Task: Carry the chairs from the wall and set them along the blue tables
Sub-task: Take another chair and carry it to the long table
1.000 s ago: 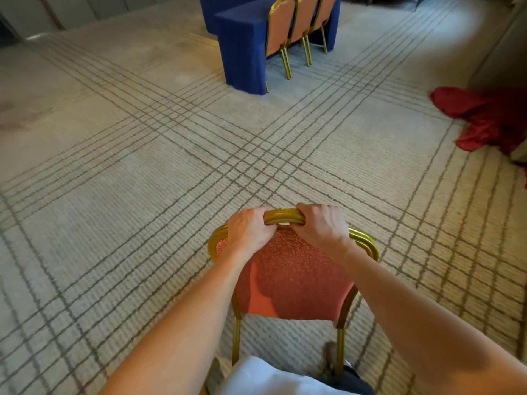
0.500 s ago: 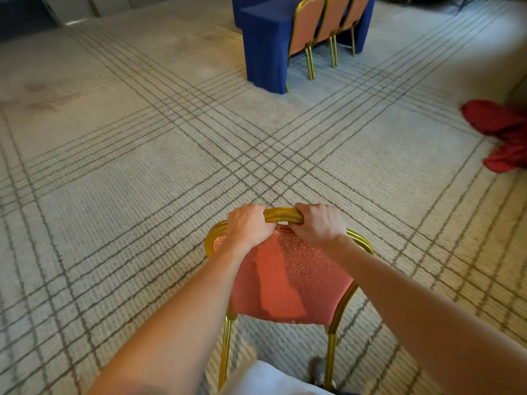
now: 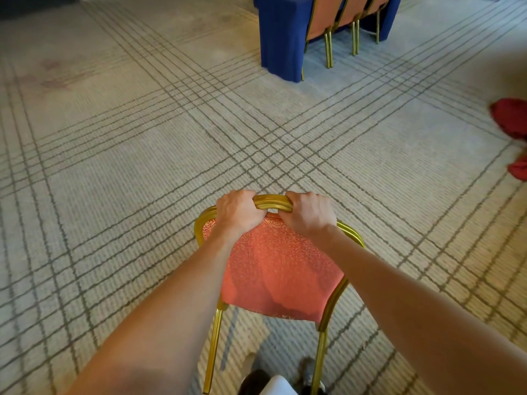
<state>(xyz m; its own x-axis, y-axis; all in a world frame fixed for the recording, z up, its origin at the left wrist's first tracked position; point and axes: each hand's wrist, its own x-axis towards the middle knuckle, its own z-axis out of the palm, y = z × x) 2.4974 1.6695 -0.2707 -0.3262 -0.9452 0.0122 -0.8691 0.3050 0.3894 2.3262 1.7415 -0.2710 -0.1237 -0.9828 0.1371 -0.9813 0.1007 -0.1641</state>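
Two bare hands are gripping the top of a chair [image 3: 279,269] with a gold metal frame and a patterned salmon-red back, well short of the blue table [image 3: 281,38] and on its near side. The left hand [image 3: 238,213] is curling its fingers over the gold top rail [image 3: 273,202], and the right hand [image 3: 309,213] is wrapping the same rail just beside it, with a short stretch of bare rail showing between the two fists. Both forearms are reaching out toward the table. The chair's back is facing the person and its two rear legs are pointing down over the carpet [image 3: 142,166]; whether they are touching the floor cannot be told. Three more chairs [image 3: 322,18] of the same kind are standing in a row along the table's right-hand side, their backs toward the camera, pushed close against the blue cloth. A heap of red cloth [image 3: 510,118] is lying on the carpet well to the right of the table. The carpet, pale with crossing bands of dark lines, is stretching from the table to the person's feet, where a shoe [image 3: 309,370] is showing beneath the held chair.
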